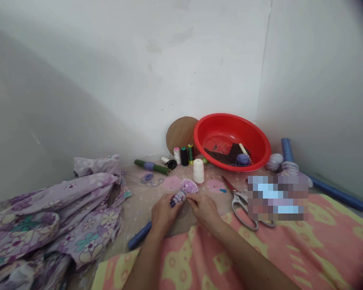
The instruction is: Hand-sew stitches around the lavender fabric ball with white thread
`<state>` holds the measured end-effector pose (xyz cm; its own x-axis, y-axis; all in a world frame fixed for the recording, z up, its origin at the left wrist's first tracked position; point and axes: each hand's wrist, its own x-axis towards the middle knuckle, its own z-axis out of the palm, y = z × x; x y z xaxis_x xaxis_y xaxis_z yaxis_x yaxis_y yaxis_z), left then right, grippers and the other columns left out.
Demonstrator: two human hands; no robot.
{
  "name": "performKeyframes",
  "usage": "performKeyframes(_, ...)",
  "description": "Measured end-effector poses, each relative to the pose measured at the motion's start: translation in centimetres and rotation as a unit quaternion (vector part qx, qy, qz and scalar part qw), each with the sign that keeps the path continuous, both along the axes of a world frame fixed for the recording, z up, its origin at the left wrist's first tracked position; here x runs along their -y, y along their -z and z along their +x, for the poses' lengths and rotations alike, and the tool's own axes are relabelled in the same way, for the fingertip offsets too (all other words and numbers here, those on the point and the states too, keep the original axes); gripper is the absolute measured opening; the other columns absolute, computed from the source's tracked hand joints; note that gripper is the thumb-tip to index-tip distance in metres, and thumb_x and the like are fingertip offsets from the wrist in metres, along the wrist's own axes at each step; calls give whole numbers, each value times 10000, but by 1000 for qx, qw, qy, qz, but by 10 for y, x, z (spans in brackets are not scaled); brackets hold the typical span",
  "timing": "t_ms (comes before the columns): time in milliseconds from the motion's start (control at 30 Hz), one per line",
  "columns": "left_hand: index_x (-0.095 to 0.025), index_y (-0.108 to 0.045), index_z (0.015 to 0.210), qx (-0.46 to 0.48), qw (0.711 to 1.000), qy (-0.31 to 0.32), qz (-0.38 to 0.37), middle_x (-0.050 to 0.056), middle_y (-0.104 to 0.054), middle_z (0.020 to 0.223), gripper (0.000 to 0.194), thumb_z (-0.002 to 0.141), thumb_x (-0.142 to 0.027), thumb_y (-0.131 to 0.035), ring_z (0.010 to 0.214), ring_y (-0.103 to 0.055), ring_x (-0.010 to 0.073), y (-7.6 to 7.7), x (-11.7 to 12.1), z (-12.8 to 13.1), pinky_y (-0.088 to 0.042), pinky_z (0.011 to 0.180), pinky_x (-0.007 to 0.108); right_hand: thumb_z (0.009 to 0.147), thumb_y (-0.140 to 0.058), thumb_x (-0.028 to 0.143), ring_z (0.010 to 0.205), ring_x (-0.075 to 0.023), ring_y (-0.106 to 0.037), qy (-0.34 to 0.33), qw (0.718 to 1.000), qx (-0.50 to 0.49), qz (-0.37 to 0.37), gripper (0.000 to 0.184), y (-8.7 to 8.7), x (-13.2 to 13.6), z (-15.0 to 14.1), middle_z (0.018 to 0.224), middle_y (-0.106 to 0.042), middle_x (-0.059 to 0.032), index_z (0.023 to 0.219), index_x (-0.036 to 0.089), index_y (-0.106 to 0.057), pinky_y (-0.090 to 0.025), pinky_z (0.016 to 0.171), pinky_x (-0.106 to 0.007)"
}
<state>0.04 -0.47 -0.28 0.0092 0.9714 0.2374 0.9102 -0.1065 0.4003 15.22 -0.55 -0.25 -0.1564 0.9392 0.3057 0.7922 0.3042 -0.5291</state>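
Note:
My left hand is closed around a blue stick with floral cloth wrapped on its upper end. The cloth forms a rounded lilac head, with a bound, striped-looking neck below it. My right hand pinches at the right side of that neck. What lies between its fingertips is too small to make out. The stick slants, its lower end towards the left and near me. Just behind the bundle stands a white thread cone.
Floral cloth is heaped at left. Scissors lie right, by a pink-yellow blanket. Behind are a red basin, thread spools, a cardboard disc and a green tube. Another wrapped blue stick lies far right.

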Motion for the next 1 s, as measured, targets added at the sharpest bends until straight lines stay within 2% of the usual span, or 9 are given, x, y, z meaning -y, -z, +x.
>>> performKeyframes(100,-258,-536,1046,-3,1000,-12,-17,13,-579,1042,397,723,-472,-446,924,-521,160,-2,1,0,-356,728,212,778,-413,249,818,-159,-582,1,1000,17,-14,270,1,1,-2,898,-655,-6,951,304,-613,-383,671,-232)
performKeyframes(400,-253,-538,1058,7,1000,3,-25,16,-585,1053,390,733,-448,-446,934,-522,172,-2,0,0,-360,738,218,781,-408,271,781,-171,-593,6,998,46,-33,273,-2,4,-1,867,-663,-10,947,338,-613,-382,617,-243)
performKeyframes(733,-248,-539,1064,0,999,12,-32,25,-589,1046,420,736,-481,-417,922,-527,166,1,-2,-3,-360,707,203,769,-408,249,811,-160,-593,-23,999,23,-27,276,5,0,1,876,-664,8,916,333,-626,-395,644,-234)
performKeyframes(1000,-243,-546,1050,2,1000,5,-31,28,-600,1022,407,731,-469,-435,909,-536,163,2,-3,-3,-364,712,199,772,-392,243,815,-175,-594,-16,999,24,-31,284,3,2,0,875,-664,-7,901,320,-634,-398,653,-252)
